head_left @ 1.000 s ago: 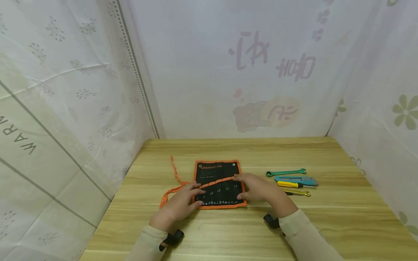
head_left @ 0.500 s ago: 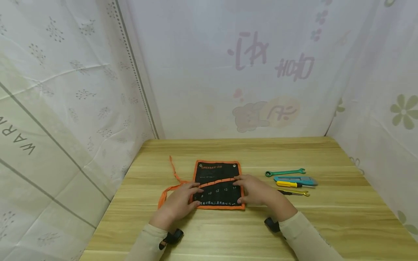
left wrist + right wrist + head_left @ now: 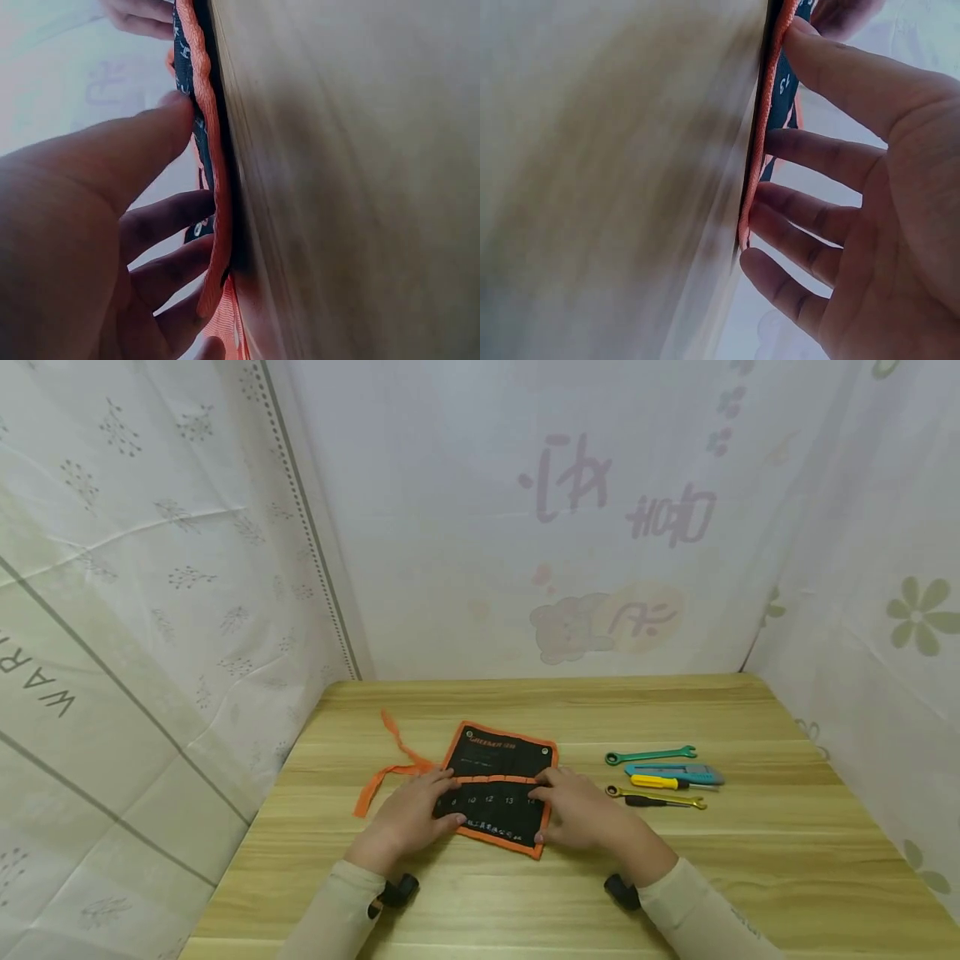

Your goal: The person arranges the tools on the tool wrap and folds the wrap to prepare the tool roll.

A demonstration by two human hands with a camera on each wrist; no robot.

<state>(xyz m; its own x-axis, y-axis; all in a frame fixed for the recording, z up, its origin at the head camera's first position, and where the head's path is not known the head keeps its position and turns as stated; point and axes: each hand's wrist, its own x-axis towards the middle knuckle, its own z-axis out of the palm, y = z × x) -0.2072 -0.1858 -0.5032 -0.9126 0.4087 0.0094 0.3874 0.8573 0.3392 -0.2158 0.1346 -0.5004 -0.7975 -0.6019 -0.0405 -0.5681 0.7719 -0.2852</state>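
Note:
A black tool pouch (image 3: pixel 498 766) with orange edging lies unrolled on the wooden table, turned at a slant. White numbers mark its row of pockets, which look flat. My left hand (image 3: pixel 408 814) rests on its left side, thumb on the lower part and fingers spread along the edge. On the opposite side my right hand (image 3: pixel 581 810) touches the pouch with thumb and fingertips. Both wrist views show the fingers extended against the orange border (image 3: pixel 214 142), not wrapped around it. Orange tie straps (image 3: pixel 397 768) trail out to the left.
Right of the pouch lie a green wrench (image 3: pixel 651 755), a teal utility knife (image 3: pixel 690 772), a yellow-handled screwdriver (image 3: pixel 656 782) and a yellow wrench (image 3: pixel 667 797) with a dark-handled tool (image 3: pixel 645 802) beside it. Patterned curtains (image 3: pixel 450 527) hang around the table (image 3: pixel 465 702).
The pouch has turned clockwise under both hands, its lower right corner coming nearer to me. The straps have shifted left. The yellow wrench's ring end has come into sight.

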